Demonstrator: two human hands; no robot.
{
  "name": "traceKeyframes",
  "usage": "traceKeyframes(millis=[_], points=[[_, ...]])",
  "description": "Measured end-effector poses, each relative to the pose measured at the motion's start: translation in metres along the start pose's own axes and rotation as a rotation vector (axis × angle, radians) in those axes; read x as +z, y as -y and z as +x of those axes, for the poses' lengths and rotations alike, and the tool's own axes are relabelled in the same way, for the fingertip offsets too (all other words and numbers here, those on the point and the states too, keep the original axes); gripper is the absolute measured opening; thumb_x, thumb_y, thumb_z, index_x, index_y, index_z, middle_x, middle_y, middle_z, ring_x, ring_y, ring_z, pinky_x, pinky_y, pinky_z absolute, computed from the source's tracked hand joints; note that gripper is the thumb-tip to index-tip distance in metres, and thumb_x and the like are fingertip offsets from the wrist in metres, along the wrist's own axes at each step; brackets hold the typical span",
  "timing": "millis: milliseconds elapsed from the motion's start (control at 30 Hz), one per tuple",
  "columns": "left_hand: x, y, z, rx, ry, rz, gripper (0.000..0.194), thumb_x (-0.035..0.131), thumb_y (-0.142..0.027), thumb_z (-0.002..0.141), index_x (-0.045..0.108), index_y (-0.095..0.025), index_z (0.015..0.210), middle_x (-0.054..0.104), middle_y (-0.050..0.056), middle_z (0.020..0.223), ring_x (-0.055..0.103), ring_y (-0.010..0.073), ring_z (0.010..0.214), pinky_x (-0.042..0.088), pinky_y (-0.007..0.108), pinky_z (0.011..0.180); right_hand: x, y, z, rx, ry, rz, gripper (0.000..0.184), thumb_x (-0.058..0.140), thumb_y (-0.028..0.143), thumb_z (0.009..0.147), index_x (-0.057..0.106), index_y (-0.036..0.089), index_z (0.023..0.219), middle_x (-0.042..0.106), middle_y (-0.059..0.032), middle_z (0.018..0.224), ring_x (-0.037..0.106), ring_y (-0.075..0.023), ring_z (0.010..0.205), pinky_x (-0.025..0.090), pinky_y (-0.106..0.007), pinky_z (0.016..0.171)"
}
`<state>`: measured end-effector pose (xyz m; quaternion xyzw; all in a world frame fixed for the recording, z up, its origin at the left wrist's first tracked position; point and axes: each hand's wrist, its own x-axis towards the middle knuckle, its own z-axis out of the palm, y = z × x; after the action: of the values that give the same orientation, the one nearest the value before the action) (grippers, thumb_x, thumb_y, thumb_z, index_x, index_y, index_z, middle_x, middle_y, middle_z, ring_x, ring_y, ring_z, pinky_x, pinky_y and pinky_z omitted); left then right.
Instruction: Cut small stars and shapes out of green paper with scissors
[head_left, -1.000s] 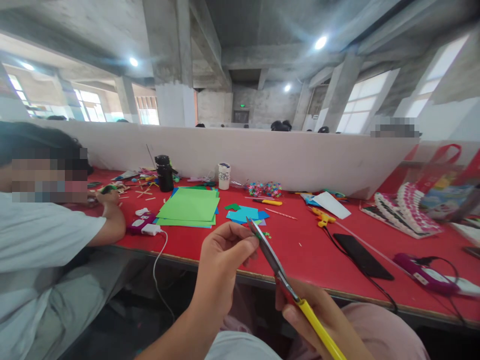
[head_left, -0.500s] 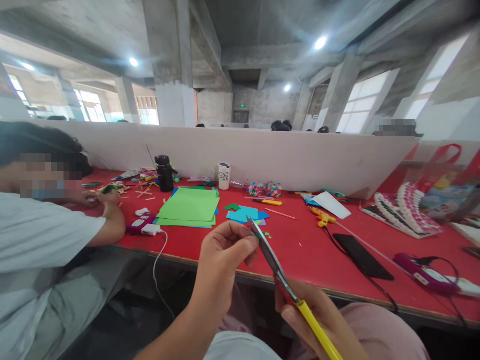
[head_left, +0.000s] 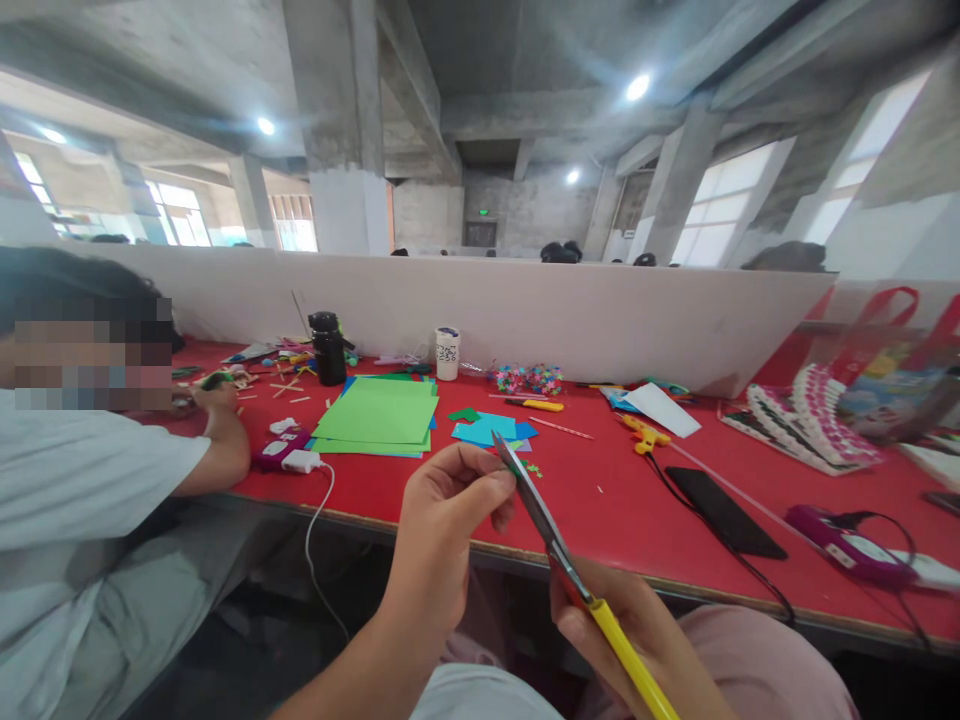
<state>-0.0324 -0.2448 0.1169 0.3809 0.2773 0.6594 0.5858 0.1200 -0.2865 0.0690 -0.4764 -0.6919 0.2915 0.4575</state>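
My right hand [head_left: 630, 620] is wrapped around a pair of scissors [head_left: 536, 505] with yellow handles, its metal blades pointing up and away to the left. The blades look closed or nearly so. Thumb and fingers of my left hand [head_left: 450, 520] are pinched together right beside the blade tips. A sliver of green paper shows between those fingertips and the blades; most of it is hidden. Just beyond, on the red table [head_left: 600, 540], lie blue paper pieces [head_left: 487, 428] and tiny green paper cutouts [head_left: 535, 470].
Left of my hands is a stack of green paper [head_left: 379, 410], near a black bottle [head_left: 328, 348] and a white cup [head_left: 448, 354]. A yellow utility knife [head_left: 544, 405], glue gun [head_left: 645, 434] and black phone [head_left: 726, 512] lie around. A co-worker [head_left: 97, 480] sits at left.
My hands and the scissors hold almost the same pose. The view has shifted very slightly.
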Motion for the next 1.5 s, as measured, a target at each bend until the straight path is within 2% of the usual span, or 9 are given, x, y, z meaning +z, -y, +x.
traceKeyframes(millis=[167,333,400,500,833,967,1133,1267,1500], points=[[0.002,-0.001,0.002,-0.003,0.006,-0.012,0.008,0.067,-0.013,0.065,0.059,-0.015,0.062,0.056,-0.004,0.05,0.049,0.0054,0.046,0.039,0.015,0.047,0.003,-0.007,0.003,0.029,-0.007,0.046,0.031,0.057,0.048,0.078,0.054,0.02,0.065,0.05,0.0015,0.06,0.047,-0.0163,0.057,0.041,-0.025,0.052],[0.0,0.002,0.004,-0.033,0.016,0.009,0.007,0.067,-0.016,0.063,0.06,-0.014,0.063,0.055,-0.003,0.049,0.047,0.0059,0.046,0.037,0.016,0.046,0.0,-0.006,0.014,0.108,0.119,0.131,0.029,0.057,0.044,0.079,0.05,0.019,0.064,0.035,0.0079,0.051,0.031,-0.0085,0.041,0.025,-0.021,0.038],[-0.001,0.005,0.005,-0.05,0.017,0.03,0.008,0.068,-0.016,0.062,0.06,-0.014,0.063,0.055,-0.003,0.05,0.048,0.006,0.046,0.036,0.016,0.046,-0.001,-0.002,0.022,0.176,0.046,0.251,0.032,0.06,0.048,0.077,0.051,0.019,0.067,0.033,0.0099,0.048,0.029,-0.007,0.037,0.023,-0.02,0.035],[-0.002,0.011,0.008,-0.099,0.021,0.075,0.01,0.069,-0.016,0.06,0.06,-0.013,0.062,0.054,-0.004,0.051,0.046,0.0054,0.045,0.035,0.017,0.045,-0.002,-0.001,0.038,0.114,-0.018,0.356,0.036,0.064,0.05,0.075,0.051,0.018,0.065,0.038,0.01,0.042,0.031,-0.0057,0.033,0.024,-0.018,0.034],[-0.013,0.039,0.024,-0.326,0.102,0.098,0.012,0.068,-0.017,0.06,0.056,-0.014,0.06,0.053,-0.003,0.049,0.045,0.0059,0.044,0.033,0.018,0.045,0.011,-0.034,0.071,0.116,0.119,0.658,0.024,0.059,0.038,0.078,0.047,0.021,0.065,0.035,0.0131,0.037,0.033,-0.0064,0.026,0.032,-0.018,0.03],[-0.017,0.059,0.034,-0.366,0.043,0.116,0.013,0.069,-0.017,0.059,0.057,-0.014,0.061,0.052,-0.003,0.048,0.044,0.006,0.043,0.033,0.018,0.045,0.009,-0.05,0.075,0.162,0.124,0.646,0.036,0.059,0.037,0.079,0.042,0.021,0.051,0.036,0.0106,0.032,0.034,-0.0061,0.026,0.031,-0.019,0.031],[-0.021,0.089,0.048,-0.462,0.069,0.083,0.014,0.069,-0.017,0.061,0.056,-0.014,0.061,0.053,-0.003,0.049,0.045,0.006,0.043,0.033,0.018,0.045,0.005,-0.077,0.082,0.274,0.085,0.585,0.018,0.059,0.033,0.076,0.05,0.021,0.065,0.037,0.0134,0.034,0.034,-0.0064,0.025,0.031,-0.018,0.031],[-0.024,0.108,0.061,-0.524,0.074,0.02,0.011,0.067,-0.018,0.063,0.057,-0.013,0.063,0.057,-0.001,0.054,0.048,0.0066,0.047,0.036,0.018,0.047,0.002,-0.098,0.092,0.339,0.108,0.538,0.031,0.053,0.031,0.075,0.04,0.022,0.047,0.035,0.0107,0.029,0.035,-0.007,0.024,0.032,-0.019,0.031],[-0.022,0.135,0.078,-0.426,0.05,0.256,0.018,0.065,-0.028,0.065,0.058,-0.012,0.067,0.058,0.001,0.058,0.05,0.0084,0.049,0.038,0.021,0.049,-0.005,-0.113,0.111,0.383,0.065,0.389,0.018,0.054,0.034,0.072,0.049,0.02,0.061,0.038,0.0123,0.032,0.036,-0.0069,0.027,0.03,-0.018,0.032]])
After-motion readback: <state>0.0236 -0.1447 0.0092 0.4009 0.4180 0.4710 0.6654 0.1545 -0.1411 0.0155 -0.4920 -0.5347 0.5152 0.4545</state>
